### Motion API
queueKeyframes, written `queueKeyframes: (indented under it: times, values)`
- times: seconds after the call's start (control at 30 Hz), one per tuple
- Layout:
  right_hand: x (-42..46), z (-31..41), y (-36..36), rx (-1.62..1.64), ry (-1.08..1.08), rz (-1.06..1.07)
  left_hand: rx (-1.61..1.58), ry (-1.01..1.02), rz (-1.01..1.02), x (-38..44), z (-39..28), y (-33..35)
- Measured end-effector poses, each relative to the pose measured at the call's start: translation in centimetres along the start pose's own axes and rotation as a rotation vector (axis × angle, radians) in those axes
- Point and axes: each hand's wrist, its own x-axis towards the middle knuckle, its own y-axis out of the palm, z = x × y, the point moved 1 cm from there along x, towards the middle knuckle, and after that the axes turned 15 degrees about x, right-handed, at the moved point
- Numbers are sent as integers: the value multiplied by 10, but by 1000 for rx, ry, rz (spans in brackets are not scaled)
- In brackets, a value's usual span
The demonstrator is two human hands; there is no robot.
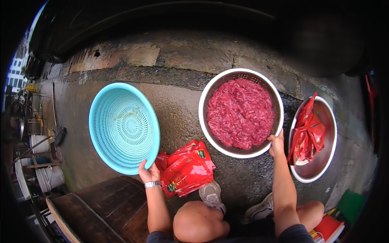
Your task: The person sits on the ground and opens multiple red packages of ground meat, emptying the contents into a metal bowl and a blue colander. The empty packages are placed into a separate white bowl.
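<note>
My left hand [149, 173], with a metal watch band at the wrist, grips the near rim of a light blue plastic colander [130, 121], which has nothing but small scraps in it. At the right, my right hand [277, 143] holds the rim of a perforated metal colander [205, 133] filled with sliced raw red meat [241, 114]. Red plastic packets [190, 168] lie in a pile on the wet ground between the two colanders. A metal bowl [328, 145] farther right holds more crumpled red packets [310, 133].
A wooden tub [106, 209] stands at the lower left. White buckets [50, 177] and a broom [60, 136] are at the far left. A red item [329, 227] and a green one [351, 205] sit at the lower right. My shoes rest near the packets.
</note>
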Motion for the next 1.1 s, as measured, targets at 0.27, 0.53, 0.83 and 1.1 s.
queueKeyframes:
  times: [0.27,0.53,0.83,1.1]
  values:
    - [-7,-78,146,-10,95,261,187,170,23,-57,-37,23]
    - [-16,-166,229,-473,81,650,585,198,344,-124,-16,141]
    - [-102,-8,73,-1477,337,1485,990,-185,618,-100,128,204]
    - [-123,174,-27,-1421,485,996,1220,-406,588,-86,201,176]
